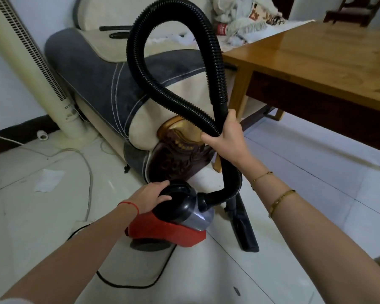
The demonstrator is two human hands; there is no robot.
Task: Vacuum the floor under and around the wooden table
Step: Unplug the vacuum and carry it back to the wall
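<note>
Canister vacuum (173,220), left of the wooden table (316,62): my left hand (151,197) wraps its top handle to steady it; my right hand (226,137) clenches the looped hose (173,99), keeping slack clear.

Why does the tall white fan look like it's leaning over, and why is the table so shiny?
In the head view, the wide-angle lens bends things near the edges, so the tower fan looks tilted; the wooden table shines with glare from light reflected on its glossy top; the far corner with the dark chair is a bit blurred, while the hose looks sharp.
</note>
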